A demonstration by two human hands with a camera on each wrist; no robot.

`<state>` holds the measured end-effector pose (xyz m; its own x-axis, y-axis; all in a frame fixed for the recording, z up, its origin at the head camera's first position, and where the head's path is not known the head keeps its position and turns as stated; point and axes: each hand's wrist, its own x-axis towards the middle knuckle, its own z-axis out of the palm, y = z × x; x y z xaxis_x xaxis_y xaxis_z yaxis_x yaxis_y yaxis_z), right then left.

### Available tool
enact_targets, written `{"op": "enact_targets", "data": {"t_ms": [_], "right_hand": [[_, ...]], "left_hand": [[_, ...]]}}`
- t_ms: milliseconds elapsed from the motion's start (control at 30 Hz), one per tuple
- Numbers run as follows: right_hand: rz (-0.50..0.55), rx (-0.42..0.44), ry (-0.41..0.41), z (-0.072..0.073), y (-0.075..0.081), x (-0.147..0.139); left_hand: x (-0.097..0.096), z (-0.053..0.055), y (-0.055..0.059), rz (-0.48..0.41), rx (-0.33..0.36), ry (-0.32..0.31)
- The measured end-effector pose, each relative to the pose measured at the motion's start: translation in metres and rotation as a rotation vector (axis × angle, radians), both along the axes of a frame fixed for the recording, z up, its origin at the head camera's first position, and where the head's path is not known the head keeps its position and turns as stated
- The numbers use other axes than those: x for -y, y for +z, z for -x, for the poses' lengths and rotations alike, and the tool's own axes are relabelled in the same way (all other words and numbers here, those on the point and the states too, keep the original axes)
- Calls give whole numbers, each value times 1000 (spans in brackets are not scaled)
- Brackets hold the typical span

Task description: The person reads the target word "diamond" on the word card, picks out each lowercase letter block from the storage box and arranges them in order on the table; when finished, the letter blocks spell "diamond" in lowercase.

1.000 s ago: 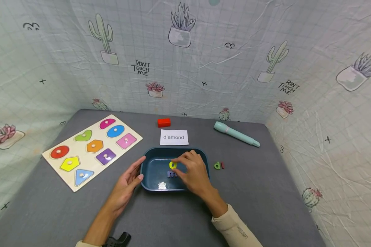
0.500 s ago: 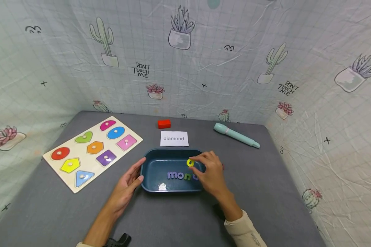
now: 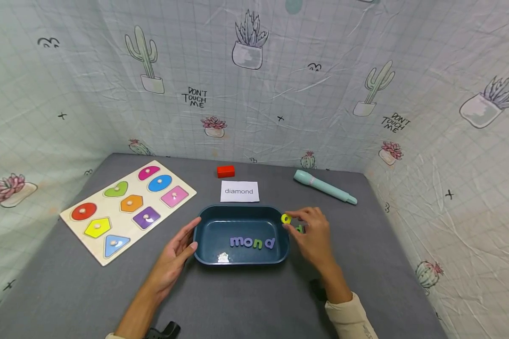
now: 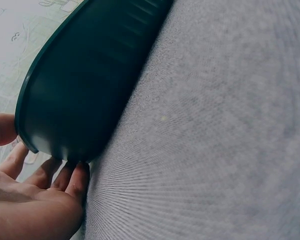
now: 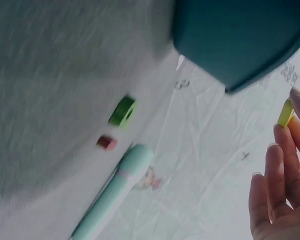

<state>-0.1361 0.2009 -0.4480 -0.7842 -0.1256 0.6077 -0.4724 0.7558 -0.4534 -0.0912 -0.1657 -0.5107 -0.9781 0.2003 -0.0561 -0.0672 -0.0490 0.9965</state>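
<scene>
Right hand pinches yellow letter near right rim of blue tray, right of frame centre. Left hand spread against tray's left end; letters inside read "mond".

Seven letters, one tray, nine knobbed shapes

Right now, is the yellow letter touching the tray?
Apart. The right wrist view shows backdrop between the yellow letter and the tray; the right hand pinches the letter.
</scene>
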Motion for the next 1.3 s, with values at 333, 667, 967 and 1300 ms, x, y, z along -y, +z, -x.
{"op": "enact_targets", "data": {"t_ms": [333,667,967,1300], "right_hand": [[-10,46,-80,1,-2,-28],[-12,133,-147,1,-8,-52],[-57,245,-167,4,-9,-70],[-145,348,-171,11,-14,-79]], "left_hand": [[-1,-1,-1,0,13,3],[-2,-1,-1,3,20,11],[-1,-1,0,-5,12,6],[-1,1,0,-2,20,10]]}}
